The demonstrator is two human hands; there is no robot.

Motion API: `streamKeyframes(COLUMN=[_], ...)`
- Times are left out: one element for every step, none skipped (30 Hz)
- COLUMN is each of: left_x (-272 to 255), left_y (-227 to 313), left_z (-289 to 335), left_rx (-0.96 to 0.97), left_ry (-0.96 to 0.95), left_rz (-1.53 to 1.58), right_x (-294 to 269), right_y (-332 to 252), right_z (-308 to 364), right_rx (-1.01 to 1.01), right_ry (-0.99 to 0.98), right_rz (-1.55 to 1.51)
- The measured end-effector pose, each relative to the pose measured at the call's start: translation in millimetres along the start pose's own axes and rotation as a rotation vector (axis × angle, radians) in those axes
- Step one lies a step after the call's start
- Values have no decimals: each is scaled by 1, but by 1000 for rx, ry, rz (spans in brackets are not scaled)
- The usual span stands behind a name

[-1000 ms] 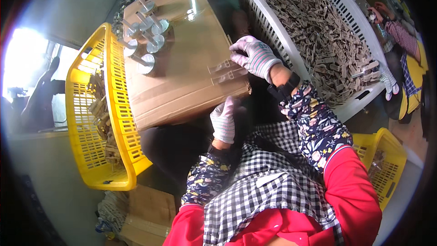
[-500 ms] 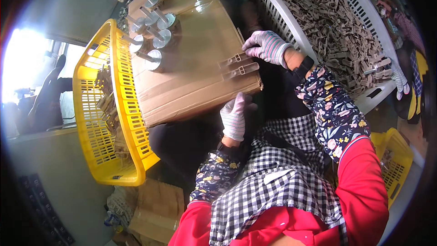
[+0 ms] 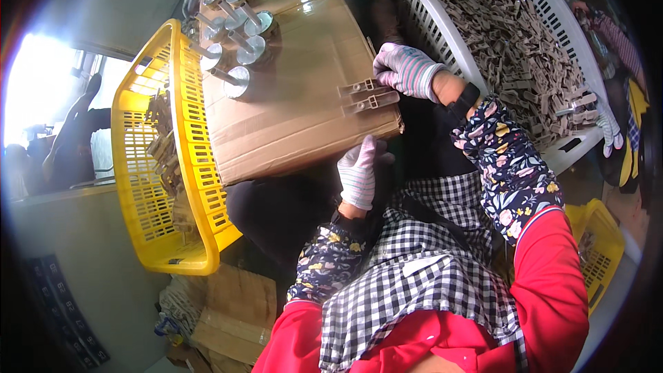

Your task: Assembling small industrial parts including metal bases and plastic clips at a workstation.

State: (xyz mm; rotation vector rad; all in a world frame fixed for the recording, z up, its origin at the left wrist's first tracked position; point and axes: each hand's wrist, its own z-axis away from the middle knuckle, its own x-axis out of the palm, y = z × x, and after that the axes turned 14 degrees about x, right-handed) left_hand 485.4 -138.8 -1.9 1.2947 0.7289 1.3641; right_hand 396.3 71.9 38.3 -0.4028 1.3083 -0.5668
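Two brown plastic clips (image 3: 371, 103) with small metal fittings lie side by side near the right edge of a cardboard sheet (image 3: 297, 110). My right hand (image 3: 409, 71), in a striped knit glove, has its bent fingers pinched at the right end of the farther clip (image 3: 360, 88). Below the cardboard's front edge is my left hand (image 3: 358, 174), gloved likewise, thumb up and apart from the fingers, with nothing seen in it. Its fingers are partly hidden behind the thumb. Several round metal discs with upright stems (image 3: 238, 83) stand at the cardboard's far left.
A white slotted basket (image 3: 442, 21) heaped with brown clips stands at the right. At the left, a yellow basket (image 3: 214, 235) holds more brown pieces. Another yellow basket (image 3: 608, 262) is at lower right. A co-worker's gloved hand (image 3: 609, 131) is beside the white basket.
My right fingers have bent in closer around the end of the farther clip, and the two clips lie slightly closer together. My left hand stays below the cardboard's edge. The view has shifted slightly.
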Motion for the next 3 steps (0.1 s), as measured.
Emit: streamKeyframes(left_x=[0, -1, -1], left_y=[1, 1, 0], left_z=[0, 0, 0], left_rx=[6, 2, 0], left_ry=[-10, -7, -4], left_rz=[-14, -18, -20], right_x=[2, 1, 0], right_y=[-3, -5, -7], right_z=[1, 3, 4], right_rx=[-55, -57, -75], right_ry=[82, 87, 108], right_rz=[38, 87, 113])
